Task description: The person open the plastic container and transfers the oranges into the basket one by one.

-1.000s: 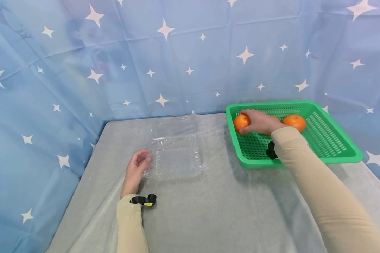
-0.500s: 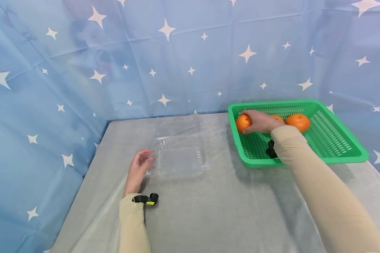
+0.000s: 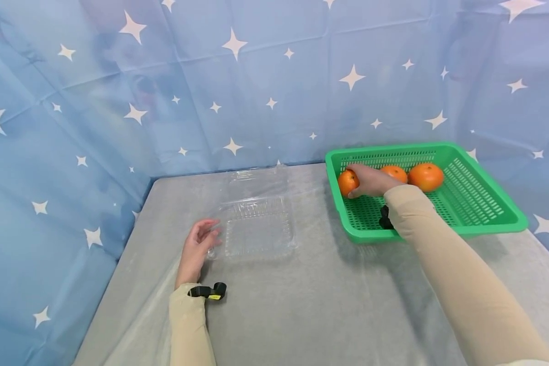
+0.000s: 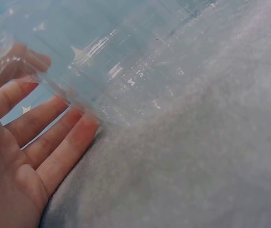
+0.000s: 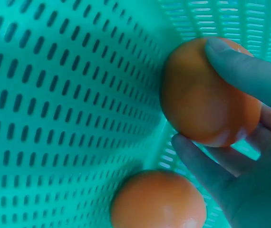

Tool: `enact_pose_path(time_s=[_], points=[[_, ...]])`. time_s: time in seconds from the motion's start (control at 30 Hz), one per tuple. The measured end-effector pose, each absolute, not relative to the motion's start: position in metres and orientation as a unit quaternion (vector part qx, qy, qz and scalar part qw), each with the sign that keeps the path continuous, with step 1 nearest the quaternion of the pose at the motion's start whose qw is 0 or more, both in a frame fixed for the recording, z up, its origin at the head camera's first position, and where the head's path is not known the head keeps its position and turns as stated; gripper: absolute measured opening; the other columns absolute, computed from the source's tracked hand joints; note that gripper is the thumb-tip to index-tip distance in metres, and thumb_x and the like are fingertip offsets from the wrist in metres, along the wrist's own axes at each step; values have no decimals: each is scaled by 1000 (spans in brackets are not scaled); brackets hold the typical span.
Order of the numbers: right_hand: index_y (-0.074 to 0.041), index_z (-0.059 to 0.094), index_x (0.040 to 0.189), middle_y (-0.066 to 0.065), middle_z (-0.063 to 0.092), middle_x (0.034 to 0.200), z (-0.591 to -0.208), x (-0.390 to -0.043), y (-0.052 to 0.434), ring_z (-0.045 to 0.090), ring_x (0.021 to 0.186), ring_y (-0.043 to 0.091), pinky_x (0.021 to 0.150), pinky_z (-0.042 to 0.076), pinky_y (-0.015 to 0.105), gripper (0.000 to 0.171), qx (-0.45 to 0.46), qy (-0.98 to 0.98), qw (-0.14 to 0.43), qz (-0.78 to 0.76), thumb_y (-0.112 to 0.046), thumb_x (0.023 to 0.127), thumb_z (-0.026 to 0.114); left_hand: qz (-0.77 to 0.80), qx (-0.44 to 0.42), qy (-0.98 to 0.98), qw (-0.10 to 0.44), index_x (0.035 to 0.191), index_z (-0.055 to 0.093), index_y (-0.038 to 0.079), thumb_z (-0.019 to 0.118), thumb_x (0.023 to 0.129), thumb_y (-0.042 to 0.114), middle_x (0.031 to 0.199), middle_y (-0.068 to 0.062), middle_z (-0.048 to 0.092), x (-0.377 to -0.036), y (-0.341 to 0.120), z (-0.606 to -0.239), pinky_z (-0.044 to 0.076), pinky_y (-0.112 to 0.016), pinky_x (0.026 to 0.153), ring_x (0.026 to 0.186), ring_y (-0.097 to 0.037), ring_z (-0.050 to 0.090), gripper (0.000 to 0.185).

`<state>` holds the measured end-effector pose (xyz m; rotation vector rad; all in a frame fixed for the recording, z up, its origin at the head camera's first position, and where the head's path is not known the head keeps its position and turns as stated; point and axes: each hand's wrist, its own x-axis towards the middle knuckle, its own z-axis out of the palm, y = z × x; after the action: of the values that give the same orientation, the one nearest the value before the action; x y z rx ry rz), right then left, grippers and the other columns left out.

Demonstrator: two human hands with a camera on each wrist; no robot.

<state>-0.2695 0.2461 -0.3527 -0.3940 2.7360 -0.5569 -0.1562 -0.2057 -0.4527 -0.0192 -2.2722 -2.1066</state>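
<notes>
My right hand (image 3: 358,183) reaches into the green basket (image 3: 485,223) and grips an orange (image 3: 347,182) at its far left corner. In the right wrist view the fingers (image 5: 242,69) and thumb curl round that orange (image 5: 207,95), close to the basket wall. I cannot tell whether it is lifted off the floor. A second orange (image 5: 157,202) lies just beside it. My left hand (image 3: 200,243) lies open on the table. Its fingertips (image 4: 73,137) touch the near left corner of a clear plastic clamshell container (image 3: 258,231), which stands open with nothing in it.
Two more oranges (image 3: 395,173) (image 3: 424,176) lie along the basket's far side. The table (image 3: 302,305) has a grey cloth cover. Blue star-print curtains (image 3: 119,127) close it in at the back and on both sides.
My right hand with the orange has shifted slightly nearer, so the middle orange behind it shows more. The left hand stays at the container's corner.
</notes>
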Motion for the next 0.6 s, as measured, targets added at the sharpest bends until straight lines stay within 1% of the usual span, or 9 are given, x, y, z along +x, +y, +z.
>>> enact_pose_path(time_s=[0.1,0.33,0.43,0.6], points=[[0,21,138,21,35,130,-355,-271,246,43,106,34,78,42,48,80,-129,958,168,-192,-19,77,70,-679,-5,-734,22,122,45,14,57,88,23,126,-1,49,-157,-205,-451,47,-35,81,112,-19,49,37],[1,22,137,22,37,129,-353,-275,243,44,106,35,79,41,48,79,-125,958,175,-192,-20,78,69,-677,-4,-736,26,120,47,15,60,84,32,125,-1,50,-157,-208,-449,48,-34,80,110,-18,50,42],[2,23,136,23,37,129,-352,-275,242,43,107,36,80,41,49,78,-123,958,172,-195,-21,78,69,-675,-9,-737,29,121,46,14,59,85,31,125,-2,49,-158,-209,-448,47,-34,81,111,-19,50,42],[2,25,136,28,30,131,-351,-274,243,39,108,39,76,41,51,78,-105,964,170,-178,-27,78,69,-674,-4,-738,25,122,45,13,59,86,28,126,-2,49,-158,-207,-450,47,-35,81,111,-19,50,41]])
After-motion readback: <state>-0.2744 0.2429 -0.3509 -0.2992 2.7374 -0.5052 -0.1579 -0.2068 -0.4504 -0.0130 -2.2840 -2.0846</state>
